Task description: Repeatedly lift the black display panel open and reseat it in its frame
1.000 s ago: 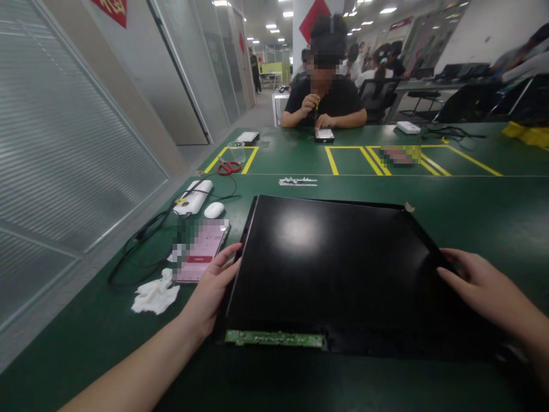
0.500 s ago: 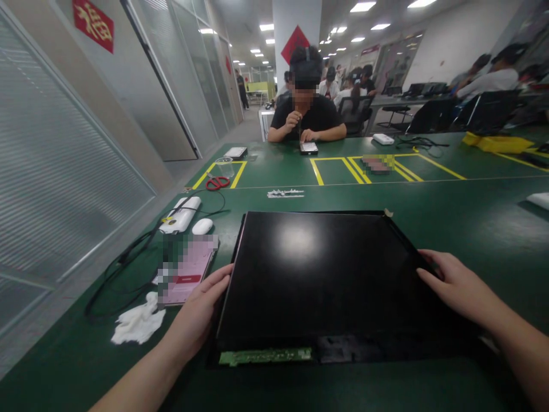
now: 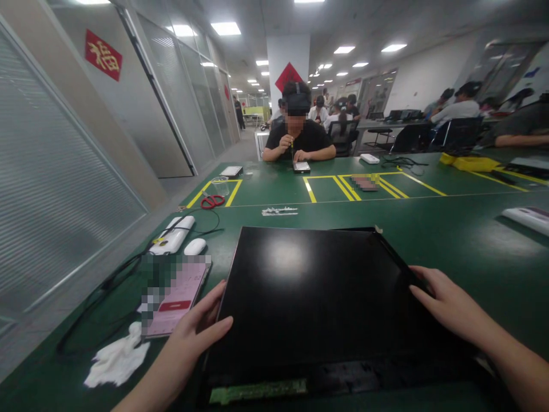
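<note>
A black, glossy display panel (image 3: 309, 297) lies in front of me over a black frame (image 3: 392, 249), which shows at the far right corner and along the right side. A strip of green circuit board (image 3: 257, 392) runs along the panel's near edge. My left hand (image 3: 195, 320) grips the panel's left edge, thumb on top and fingers beneath or behind it. On the opposite side, my right hand (image 3: 446, 300) holds the frame's right edge, its thumb along the top; the undersides of both grips are hidden.
Left of the panel lie a phone (image 3: 180, 297), crumpled tissue (image 3: 118, 357), a white mouse-shaped object (image 3: 195, 246), a white device (image 3: 174, 234) and black cables. Red-handled scissors (image 3: 213, 201) and a clear cup (image 3: 220, 185) stand farther off. A person (image 3: 300, 137) works across the green table (image 3: 343, 214).
My left thumb has come over the panel's top. The panel's left side now covers more of the frame's far edge. The camera view has tilted up, so the scene sits lower.
</note>
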`<state>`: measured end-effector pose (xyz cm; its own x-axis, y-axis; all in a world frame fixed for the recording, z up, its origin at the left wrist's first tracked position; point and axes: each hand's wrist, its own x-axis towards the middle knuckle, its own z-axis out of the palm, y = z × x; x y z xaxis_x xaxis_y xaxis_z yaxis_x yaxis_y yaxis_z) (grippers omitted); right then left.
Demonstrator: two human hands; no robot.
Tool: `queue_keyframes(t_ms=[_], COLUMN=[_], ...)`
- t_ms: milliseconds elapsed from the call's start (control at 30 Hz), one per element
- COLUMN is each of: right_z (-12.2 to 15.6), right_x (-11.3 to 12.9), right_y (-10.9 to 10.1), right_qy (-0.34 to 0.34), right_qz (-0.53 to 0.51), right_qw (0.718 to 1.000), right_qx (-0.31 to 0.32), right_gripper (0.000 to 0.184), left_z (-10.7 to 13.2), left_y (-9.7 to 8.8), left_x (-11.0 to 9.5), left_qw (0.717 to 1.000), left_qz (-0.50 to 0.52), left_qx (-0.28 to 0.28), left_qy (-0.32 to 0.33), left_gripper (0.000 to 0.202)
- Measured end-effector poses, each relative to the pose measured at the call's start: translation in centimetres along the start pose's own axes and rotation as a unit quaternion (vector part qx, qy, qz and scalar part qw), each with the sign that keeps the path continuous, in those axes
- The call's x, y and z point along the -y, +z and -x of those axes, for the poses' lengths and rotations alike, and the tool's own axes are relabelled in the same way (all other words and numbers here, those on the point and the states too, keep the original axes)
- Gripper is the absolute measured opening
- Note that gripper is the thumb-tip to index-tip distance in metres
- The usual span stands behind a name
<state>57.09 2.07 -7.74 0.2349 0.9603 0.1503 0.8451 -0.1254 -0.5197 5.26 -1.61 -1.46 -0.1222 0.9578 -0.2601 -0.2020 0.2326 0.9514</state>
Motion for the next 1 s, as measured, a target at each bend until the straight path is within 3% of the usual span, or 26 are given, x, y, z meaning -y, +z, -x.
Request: queue_keyframes(t_ms=[233, 467, 600, 767, 867, 1000], right_z=[0.2, 0.0, -0.1, 0.7, 1.2, 1.2], right_x=[0.3, 1.6, 2.1, 3.9, 5.2, 6.2], right_y=[-0.2, -0.7, -1.0, -2.1, -2.7, -2.8], right_qy=[0.009, 0.044, 0.073, 0.119, 0.165, 0.175], right_qz=[-0.015, -0.054, -0.099, -0.223, -0.313, -0.302], right_qw=[1.000, 0.998, 0.992, 0.967, 0.935, 0.933], right_qx=[-0.003, 0.003, -0.031, -0.038, -0.044, -0.085], right_gripper=[0.069, 0.081, 0.068, 0.049, 0.055, 0.068], left_z=[0.4, 1.6, 1.8, 1.9, 1.9, 1.6], left_y=[0.6, 1.3, 1.4, 1.6, 1.7, 1.5], left_x=[-0.7, -1.3, -1.4, -1.5, -1.4, -1.2], left_qw=[0.998, 0.999, 0.998, 0.996, 0.994, 0.992], left_qz=[-0.023, 0.046, 0.065, 0.083, 0.103, 0.113], left_qx=[0.003, -0.018, -0.018, 0.002, 0.013, 0.025], left_qy=[0.055, -0.002, -0.016, -0.025, -0.030, -0.042], left_gripper=[0.053, 0.066, 0.073, 0.085, 0.086, 0.085])
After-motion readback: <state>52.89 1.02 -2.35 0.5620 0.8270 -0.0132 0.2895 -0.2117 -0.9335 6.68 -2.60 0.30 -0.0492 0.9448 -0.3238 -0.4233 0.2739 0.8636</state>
